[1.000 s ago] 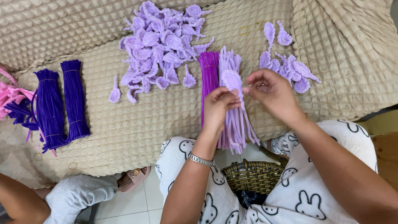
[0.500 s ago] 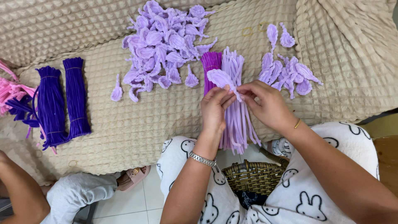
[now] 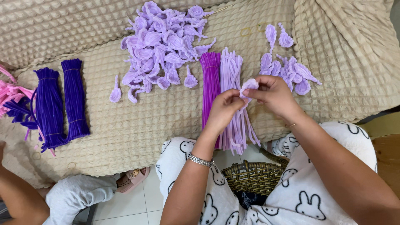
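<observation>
My trousers [image 3: 316, 196] are white with black rabbit outlines. The bed cover [image 3: 137, 121] is beige in a waffle check. The petal [image 3: 249, 84] in my hands is pale lilac, like the far heap of petals [image 3: 160, 41]. One stem bundle [image 3: 210, 83] is magenta-purple, its right neighbour [image 3: 233, 75] lilac. The left bundles [image 3: 62, 100] are deep violet. The near basket [image 3: 254, 177] is olive-brown weave.

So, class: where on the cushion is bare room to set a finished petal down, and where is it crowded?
Bare cover lies between the dark purple bundles and the magenta bundle, below the big petal heap. Another free patch is on the right cushion, past the small petal pile. It is crowded round the lilac stems, where both hands work.
</observation>
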